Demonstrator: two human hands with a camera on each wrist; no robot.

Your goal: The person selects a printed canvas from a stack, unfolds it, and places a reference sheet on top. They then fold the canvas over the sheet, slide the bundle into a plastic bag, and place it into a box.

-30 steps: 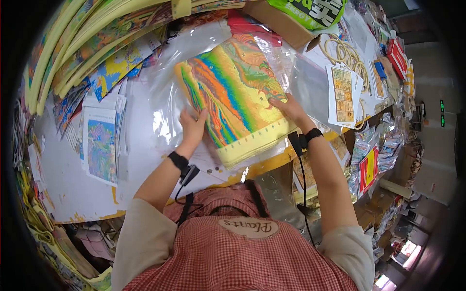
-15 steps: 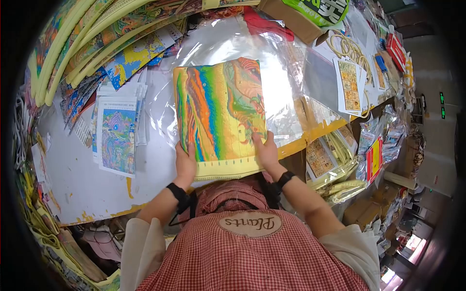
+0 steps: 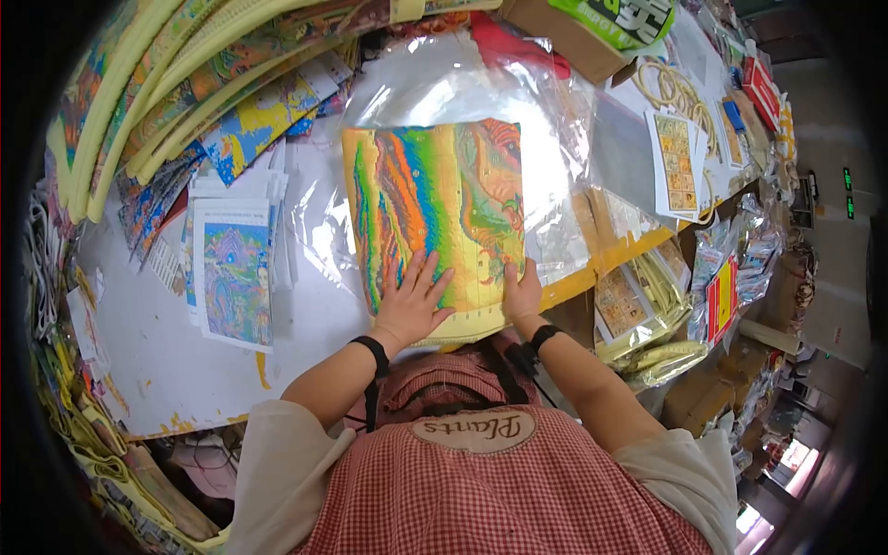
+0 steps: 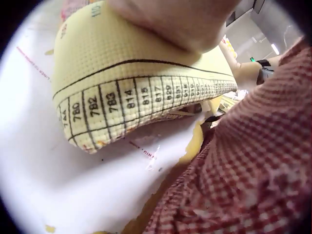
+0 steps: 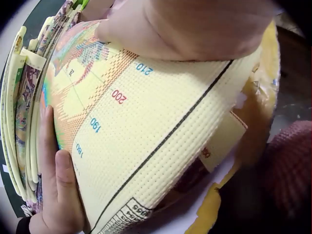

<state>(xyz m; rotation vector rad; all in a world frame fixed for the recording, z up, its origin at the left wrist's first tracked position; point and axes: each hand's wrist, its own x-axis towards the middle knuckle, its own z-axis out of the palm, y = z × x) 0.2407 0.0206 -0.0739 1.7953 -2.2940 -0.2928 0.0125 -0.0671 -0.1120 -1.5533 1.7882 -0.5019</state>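
A folded, colourful printed cloth (image 3: 435, 213) with a pale yellow border lies at the table's front edge, on clear plastic. The left hand (image 3: 412, 301) rests flat on its lower part, fingers spread. At its lower right corner the right hand (image 3: 523, 291) grips the edge, thumb on top; the fingers beneath are hidden. In the left wrist view the cloth's border (image 4: 136, 97) shows a row of printed numbers. The right wrist view has numbers along the border (image 5: 146, 107), the right hand (image 5: 180, 27) over it and the left hand (image 5: 61, 195) beyond.
Printed sheets (image 3: 236, 277) lie on the left of the white table (image 3: 148, 351). Rolled cloths (image 3: 111, 111) are heaped at the back left. A cardboard box (image 3: 564, 42), coiled cord (image 3: 671, 92) and chart sheets (image 3: 675, 166) are at the right. Plastic-wrapped packs (image 3: 638, 305) sit below the table's right edge.
The cloth was tilted and held in both hands, then was brought straight to the front edge. The left hand has moved from its left corner onto its top surface.
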